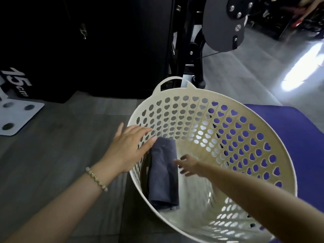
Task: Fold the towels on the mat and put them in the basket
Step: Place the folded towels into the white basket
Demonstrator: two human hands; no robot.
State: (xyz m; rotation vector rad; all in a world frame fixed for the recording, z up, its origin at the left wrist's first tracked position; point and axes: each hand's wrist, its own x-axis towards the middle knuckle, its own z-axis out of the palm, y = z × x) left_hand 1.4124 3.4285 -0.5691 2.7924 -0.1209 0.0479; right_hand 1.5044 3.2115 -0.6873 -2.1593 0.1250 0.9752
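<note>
A cream plastic basket (245, 118) with heart-shaped holes stands on the floor in front of me. Inside it, against the left wall, lies a folded dark grey towel (164, 172). My left hand (128, 146) is over the basket's left rim, fingers straight, fingertips at the towel's top edge. My right hand (188, 164) reaches down inside the basket, just right of the towel, fingers loosely spread and holding nothing. A blue-purple mat (306, 134) lies behind and to the right of the basket.
Grey wood-look floor lies to the left. A black box marked "15cm" (15, 81) and a white plate with holes (14, 118) sit at the far left. A black machine frame (222, 27) stands behind the basket.
</note>
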